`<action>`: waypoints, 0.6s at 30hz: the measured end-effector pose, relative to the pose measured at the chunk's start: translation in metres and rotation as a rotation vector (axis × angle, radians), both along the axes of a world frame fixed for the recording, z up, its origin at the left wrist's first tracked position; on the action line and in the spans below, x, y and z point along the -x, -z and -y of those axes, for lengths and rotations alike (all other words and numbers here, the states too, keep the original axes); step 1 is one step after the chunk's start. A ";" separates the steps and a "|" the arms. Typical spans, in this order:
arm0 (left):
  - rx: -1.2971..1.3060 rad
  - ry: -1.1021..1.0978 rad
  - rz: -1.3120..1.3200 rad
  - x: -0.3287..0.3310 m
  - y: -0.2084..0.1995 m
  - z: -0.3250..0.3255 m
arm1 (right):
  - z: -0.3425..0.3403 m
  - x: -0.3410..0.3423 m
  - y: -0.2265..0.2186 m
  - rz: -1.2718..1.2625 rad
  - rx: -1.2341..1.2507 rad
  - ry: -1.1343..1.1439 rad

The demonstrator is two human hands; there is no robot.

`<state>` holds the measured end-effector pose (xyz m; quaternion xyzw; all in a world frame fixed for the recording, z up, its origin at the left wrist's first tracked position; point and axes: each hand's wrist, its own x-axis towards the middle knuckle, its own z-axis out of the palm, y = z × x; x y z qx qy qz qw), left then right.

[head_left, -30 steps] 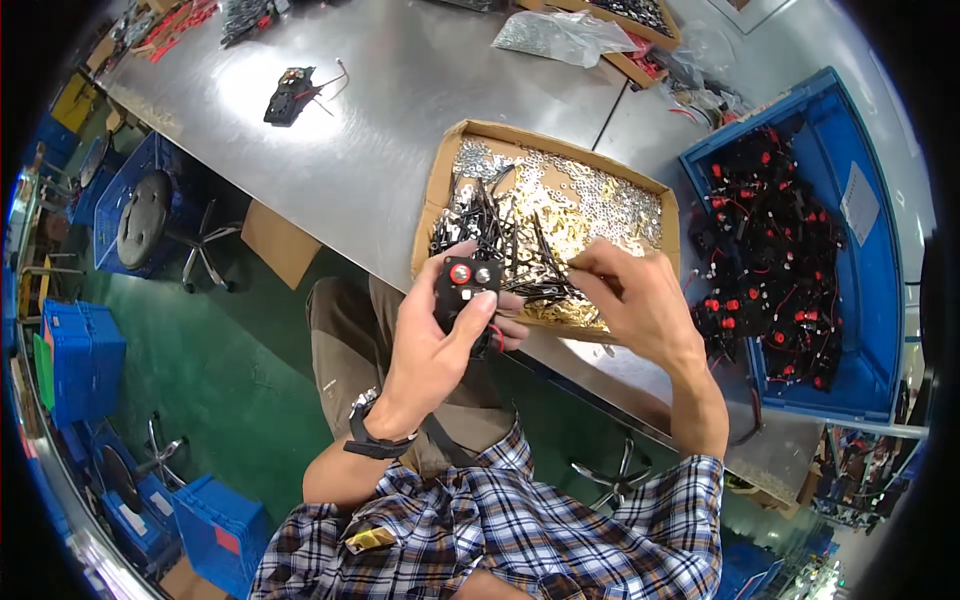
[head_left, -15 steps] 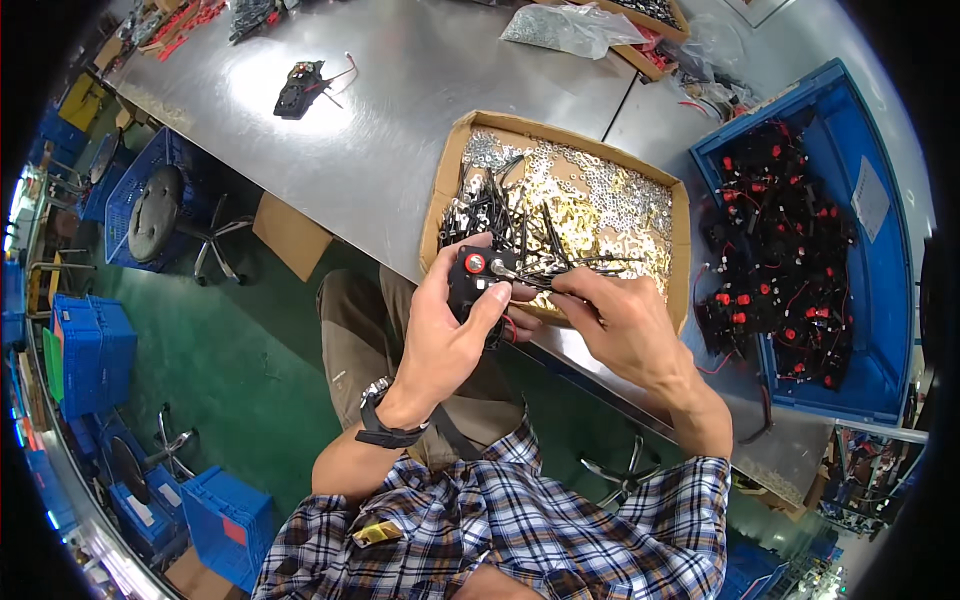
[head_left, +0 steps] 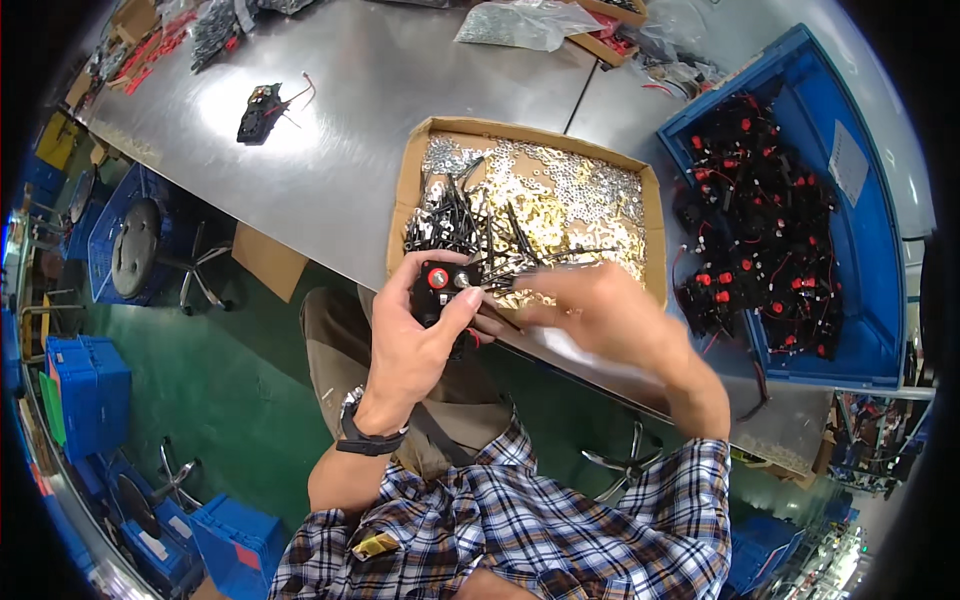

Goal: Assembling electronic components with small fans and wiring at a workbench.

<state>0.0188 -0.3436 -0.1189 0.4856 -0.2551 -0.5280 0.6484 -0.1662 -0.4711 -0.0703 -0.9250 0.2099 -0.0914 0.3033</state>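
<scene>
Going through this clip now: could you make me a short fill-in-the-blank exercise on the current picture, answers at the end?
1. The left hand holds a black part with two round posts, the left-hand one ringed in ____.
2. The right hand, blurred, is by the near side of a shallow tray made of ____.
3. The large bin to the right of the tray is coloured ____.
4. A dark band is worn on the ____ wrist.

Missing words: red; cardboard; blue; left.
</scene>
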 end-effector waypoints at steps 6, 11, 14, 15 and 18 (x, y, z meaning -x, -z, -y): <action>-0.053 0.162 0.082 -0.003 0.005 0.013 | 0.093 -0.029 0.028 -0.078 0.214 0.236; -0.077 0.189 0.060 -0.003 0.003 0.017 | 0.107 -0.072 0.040 -0.199 0.371 0.017; -0.097 0.171 0.065 -0.005 0.003 0.015 | 0.112 -0.104 0.046 -0.178 0.375 0.043; -0.102 0.167 0.063 -0.006 0.003 0.015 | 0.113 -0.111 0.047 -0.117 0.421 0.054; -0.093 0.175 0.077 -0.006 0.003 0.016 | 0.119 -0.116 0.054 -0.165 0.424 0.000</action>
